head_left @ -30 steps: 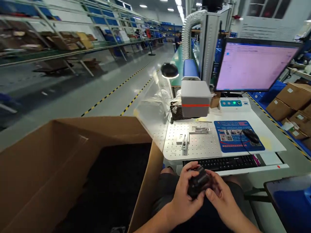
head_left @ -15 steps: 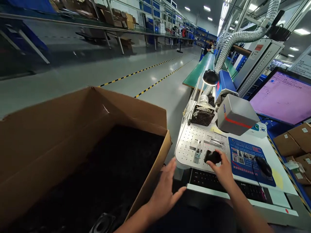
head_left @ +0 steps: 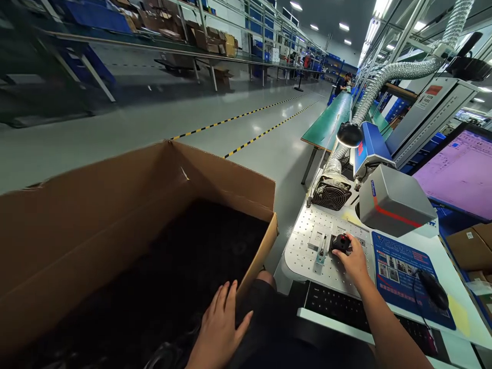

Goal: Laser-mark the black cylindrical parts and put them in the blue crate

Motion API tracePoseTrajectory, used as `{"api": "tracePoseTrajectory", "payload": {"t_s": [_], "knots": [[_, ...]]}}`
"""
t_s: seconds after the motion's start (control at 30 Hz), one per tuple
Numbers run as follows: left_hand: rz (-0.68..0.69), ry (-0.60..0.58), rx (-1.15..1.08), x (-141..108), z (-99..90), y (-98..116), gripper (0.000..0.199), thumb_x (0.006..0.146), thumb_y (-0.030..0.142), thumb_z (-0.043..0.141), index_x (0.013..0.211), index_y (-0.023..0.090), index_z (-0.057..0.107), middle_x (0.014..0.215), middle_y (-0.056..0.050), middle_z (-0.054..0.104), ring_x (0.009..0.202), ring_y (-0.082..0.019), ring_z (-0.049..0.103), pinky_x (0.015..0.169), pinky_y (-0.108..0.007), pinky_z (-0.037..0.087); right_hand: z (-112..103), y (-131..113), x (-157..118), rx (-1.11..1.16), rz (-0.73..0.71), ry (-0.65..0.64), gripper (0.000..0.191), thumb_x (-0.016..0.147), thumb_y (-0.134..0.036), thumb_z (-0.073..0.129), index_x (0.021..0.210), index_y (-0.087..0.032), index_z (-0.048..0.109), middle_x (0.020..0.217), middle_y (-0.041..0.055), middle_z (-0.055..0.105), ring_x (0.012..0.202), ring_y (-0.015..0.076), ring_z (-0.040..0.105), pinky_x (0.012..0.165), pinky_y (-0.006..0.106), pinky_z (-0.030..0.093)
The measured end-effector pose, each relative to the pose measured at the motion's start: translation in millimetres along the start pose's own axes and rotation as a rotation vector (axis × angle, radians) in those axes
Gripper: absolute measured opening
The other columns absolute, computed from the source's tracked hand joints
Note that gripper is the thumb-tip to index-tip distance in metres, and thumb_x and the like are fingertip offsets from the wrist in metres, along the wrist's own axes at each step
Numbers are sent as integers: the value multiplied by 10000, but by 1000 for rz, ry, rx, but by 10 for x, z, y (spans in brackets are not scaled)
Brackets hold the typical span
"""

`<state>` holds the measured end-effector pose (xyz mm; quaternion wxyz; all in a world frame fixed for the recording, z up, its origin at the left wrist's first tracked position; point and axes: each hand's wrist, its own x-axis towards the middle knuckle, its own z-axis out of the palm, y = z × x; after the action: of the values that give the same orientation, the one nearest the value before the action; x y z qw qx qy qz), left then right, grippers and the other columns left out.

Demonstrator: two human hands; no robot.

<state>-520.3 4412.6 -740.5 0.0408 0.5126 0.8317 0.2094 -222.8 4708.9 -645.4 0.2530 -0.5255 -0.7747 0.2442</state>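
Note:
My right hand (head_left: 352, 260) holds a small black part (head_left: 340, 242) against the metal fixture (head_left: 320, 245) on the white perforated plate (head_left: 303, 251), under the grey marking head (head_left: 394, 202). My left hand (head_left: 219, 330) hangs open, fingers apart, at the near right corner of a big cardboard box (head_left: 126, 205). The box is full of dark black parts (head_left: 184, 266); the hand touches none that I can make out.
A black keyboard (head_left: 338, 307) lies in front of the plate, with a blue mat (head_left: 407, 271) and black mouse (head_left: 432, 289) to its right. A fan (head_left: 330, 195), a ribbed hose (head_left: 388, 77) and a pink-lit monitor (head_left: 461, 174) stand behind. Cartons (head_left: 469, 246) sit at the right.
Both hands held the black part in my lap; the right hand then carried it onto the plate and slid it left to the fixture. The left hand let go and dropped toward the box.

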Motion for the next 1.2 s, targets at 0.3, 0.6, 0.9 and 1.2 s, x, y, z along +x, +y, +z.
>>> {"api": "tracePoseTrajectory", "payload": {"t_s": [0.3, 0.6, 0.9, 1.2], "knots": [[-24, -40, -43, 29, -45, 12, 789, 939, 564, 420, 1533, 48, 361, 1540, -265, 458, 1424, -400, 438, 1048, -600, 497, 138, -111, -176, 103, 112, 239, 462, 797, -449, 697, 1187, -205, 656, 1262, 130, 647, 1194, 351, 579, 1053, 508, 451], [-33, -61, -56, 55, -84, 49, 831, 927, 609, 414, 1527, 35, 362, 1537, -278, 443, 1415, -419, 438, 1066, -627, 475, 201, -21, -130, 101, 90, 280, 604, 771, -478, 723, 1276, -159, 634, 1304, 159, 629, 1183, 336, 592, 1034, 503, 475], [30, -15, -38, 79, 2, 43, 808, 937, 598, 387, 1490, 10, 398, 1452, -277, 513, 1341, -414, 501, 1078, -575, 476, -191, -17, -1106, 3, 13, 394, 461, 951, -425, 574, 1347, -188, 555, 1266, 150, 663, 1108, 282, 655, 1007, 495, 519], [74, -49, -44, 126, -53, 154, 879, 923, 651, 367, 1485, -25, 390, 1418, -296, 529, 1316, -427, 520, 1080, -573, 479, -69, 236, -2126, -48, -28, 171, 306, 952, -165, 458, 1191, -220, 641, 1151, 107, 718, 1082, 256, 683, 969, 489, 567]]}}
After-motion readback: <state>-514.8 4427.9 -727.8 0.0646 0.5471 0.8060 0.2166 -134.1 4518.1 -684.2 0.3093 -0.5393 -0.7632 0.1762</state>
